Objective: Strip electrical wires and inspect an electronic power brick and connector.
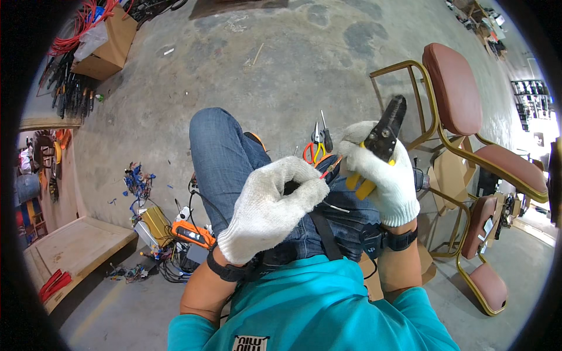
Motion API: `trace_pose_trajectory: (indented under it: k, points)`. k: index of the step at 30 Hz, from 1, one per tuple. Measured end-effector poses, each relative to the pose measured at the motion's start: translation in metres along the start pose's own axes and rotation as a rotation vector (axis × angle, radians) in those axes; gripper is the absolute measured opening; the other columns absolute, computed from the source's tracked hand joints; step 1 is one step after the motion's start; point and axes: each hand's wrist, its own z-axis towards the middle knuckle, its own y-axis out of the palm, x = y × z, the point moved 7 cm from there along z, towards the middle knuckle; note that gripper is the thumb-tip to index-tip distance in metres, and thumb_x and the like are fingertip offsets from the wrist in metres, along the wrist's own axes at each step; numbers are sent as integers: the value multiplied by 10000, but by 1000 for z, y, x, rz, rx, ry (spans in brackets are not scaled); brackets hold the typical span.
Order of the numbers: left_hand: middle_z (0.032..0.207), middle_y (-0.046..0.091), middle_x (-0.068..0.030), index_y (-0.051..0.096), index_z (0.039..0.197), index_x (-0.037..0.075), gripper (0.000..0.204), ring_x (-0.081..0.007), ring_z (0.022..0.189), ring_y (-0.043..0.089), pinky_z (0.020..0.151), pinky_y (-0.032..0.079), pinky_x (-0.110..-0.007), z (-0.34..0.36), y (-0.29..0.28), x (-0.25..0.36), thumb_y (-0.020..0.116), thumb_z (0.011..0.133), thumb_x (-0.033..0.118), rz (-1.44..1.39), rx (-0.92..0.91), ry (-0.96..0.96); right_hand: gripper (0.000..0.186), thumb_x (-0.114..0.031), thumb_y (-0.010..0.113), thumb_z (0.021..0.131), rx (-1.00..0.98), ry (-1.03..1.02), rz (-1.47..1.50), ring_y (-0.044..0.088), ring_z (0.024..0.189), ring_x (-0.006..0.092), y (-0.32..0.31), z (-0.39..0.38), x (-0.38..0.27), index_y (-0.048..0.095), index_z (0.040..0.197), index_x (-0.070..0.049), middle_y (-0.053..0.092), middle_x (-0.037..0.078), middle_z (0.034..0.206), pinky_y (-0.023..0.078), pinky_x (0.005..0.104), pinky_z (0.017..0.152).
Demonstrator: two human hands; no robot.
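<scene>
White knitted gloves cover both of my hands. My left hand (275,202) is closed in a pinch over my lap, with a short red wire (324,174) sticking out from its fingertips. My right hand (380,169) grips wire strippers (383,134) by their yellow handles, and the black jaws point up and away from me. The two hands are close together but apart. Beyond them on the floor lie pliers (317,140) with red and yellow handles and a dark screwdriver (326,131). A thin pale cable end (336,209) shows below the left fingertips.
An orange meter (193,233), a yellow box (153,225) and tangled wires (139,181) lie left of my leg. Brown padded chairs (453,88) stand at the right. A cardboard box (108,47) sits at the far left, above a low wooden board (88,240).
</scene>
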Motion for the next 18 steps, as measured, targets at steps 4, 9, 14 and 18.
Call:
trace_pose_trajectory:
  k: [4, 9, 14, 18]
  points:
    - [843, 668, 2, 693, 914, 10, 80, -56, 795, 565, 720, 456, -232, 1, 2, 0, 701, 918, 90, 22, -6, 8, 336, -88, 750, 835, -149, 21, -24, 654, 900, 125, 18, -7, -2, 636, 1138, 1, 693, 69, 1024, 535, 286, 801]
    - [841, 667, -4, 684, 907, 8, 82, -59, 796, 567, 727, 463, -236, 1, 5, -4, 694, 923, 88, 33, 6, 36, 313, -105, 758, 835, -81, -25, -193, 623, 873, 101, 25, -7, 2, 632, 1105, -9, 658, 29, 967, 523, 276, 791]
    - [837, 657, -37, 674, 926, -3, 110, -91, 799, 594, 742, 496, -267, 3, 6, 1, 677, 923, 107, 71, -23, 61, 255, -100, 731, 849, -53, -30, -117, 629, 823, 103, 22, -5, 6, 648, 1069, -1, 670, 42, 934, 518, 263, 752]
    - [850, 660, -27, 674, 930, -2, 96, -88, 810, 594, 758, 493, -263, -1, 3, 0, 674, 927, 94, 6, -28, 32, 268, -87, 697, 871, -37, 81, 157, 645, 750, 126, 15, -3, 14, 637, 1100, 39, 699, 87, 911, 532, 277, 718]
